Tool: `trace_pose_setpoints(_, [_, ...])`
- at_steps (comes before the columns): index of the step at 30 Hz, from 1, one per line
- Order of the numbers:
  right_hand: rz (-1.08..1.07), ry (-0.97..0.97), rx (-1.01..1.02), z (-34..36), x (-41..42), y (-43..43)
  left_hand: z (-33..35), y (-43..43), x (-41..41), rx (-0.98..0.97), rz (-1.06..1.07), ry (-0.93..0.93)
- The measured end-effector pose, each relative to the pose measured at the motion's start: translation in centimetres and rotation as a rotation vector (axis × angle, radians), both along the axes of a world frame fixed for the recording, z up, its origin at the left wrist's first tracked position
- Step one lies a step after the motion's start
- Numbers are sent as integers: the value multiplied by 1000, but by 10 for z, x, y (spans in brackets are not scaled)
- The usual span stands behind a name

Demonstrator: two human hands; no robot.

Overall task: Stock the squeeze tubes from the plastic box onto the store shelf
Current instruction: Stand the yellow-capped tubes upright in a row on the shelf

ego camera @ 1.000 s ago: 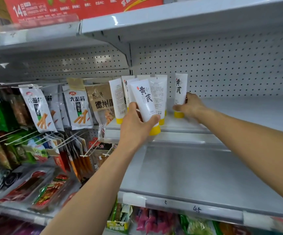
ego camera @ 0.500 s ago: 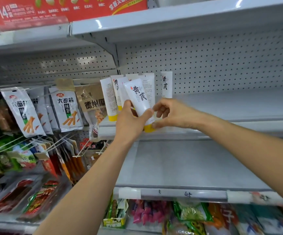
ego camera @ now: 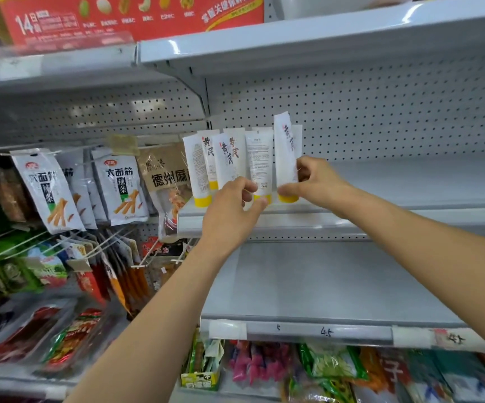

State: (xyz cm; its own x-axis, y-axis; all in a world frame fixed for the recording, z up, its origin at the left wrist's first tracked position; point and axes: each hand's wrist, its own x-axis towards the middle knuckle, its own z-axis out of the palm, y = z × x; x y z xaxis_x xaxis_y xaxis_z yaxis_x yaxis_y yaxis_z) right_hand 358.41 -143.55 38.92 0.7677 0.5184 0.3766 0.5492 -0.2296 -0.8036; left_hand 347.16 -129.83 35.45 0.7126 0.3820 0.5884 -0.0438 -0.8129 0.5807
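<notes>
Several white squeeze tubes (ego camera: 199, 167) with yellow caps stand in a row at the left end of the grey store shelf (ego camera: 380, 219). My right hand (ego camera: 319, 181) pinches one more tube (ego camera: 285, 152) by its lower part, upright at the right end of the row, its cap at shelf level. Another tube stands half hidden behind it. My left hand (ego camera: 232, 207) hovers in front of the row with loosely curled fingers and its thumb before a tube's cap, gripping nothing I can see. The plastic box is out of view.
To the right of the row the shelf is bare up to the pegboard back wall (ego camera: 380, 120). A deeper grey shelf (ego camera: 322, 280) lies below. Snack bags (ego camera: 122, 193) hang on hooks to the left, and packaged goods (ego camera: 322, 370) fill the bottom level.
The tube that my left hand held has passed to my right hand, which moved it to the right end of the row. My left hand has let go.
</notes>
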Motion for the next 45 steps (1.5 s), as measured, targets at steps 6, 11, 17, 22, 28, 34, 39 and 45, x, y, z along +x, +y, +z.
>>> trace_pose_setpoints(6, [-53, 20, -79, -2, 28, 8, -8, 4, 1, 180, 65, 71])
trace_pose_setpoints(11, [-76, 42, -183, -10, 43, 10, -11, 8, 4, 193, 77, 112])
trace_pose_setpoints(17, [-67, 68, -209, -13, 48, 11, -14, 9, 8, 173, 81, 129])
trace_pose_setpoints(22, [-79, 77, -231, -15, 46, 12, -18, 9, 9, 147, 79, 132])
trace_pose_setpoints(28, [-243, -63, -251, -22, 20, -3, -24, 6, -5, 77, 26, 110])
trace_pose_setpoints(34, [-277, -425, -179, -64, -48, -14, -55, 5, -43, -1, -29, 122])
trace_pose_setpoints(39, [-62, -353, -344, -131, -106, 14, -118, 23, -82, -115, -47, 262])
trace_pose_setpoints(45, [147, -31, -594, -237, -130, 50, -227, 72, -124, -336, 41, 503])
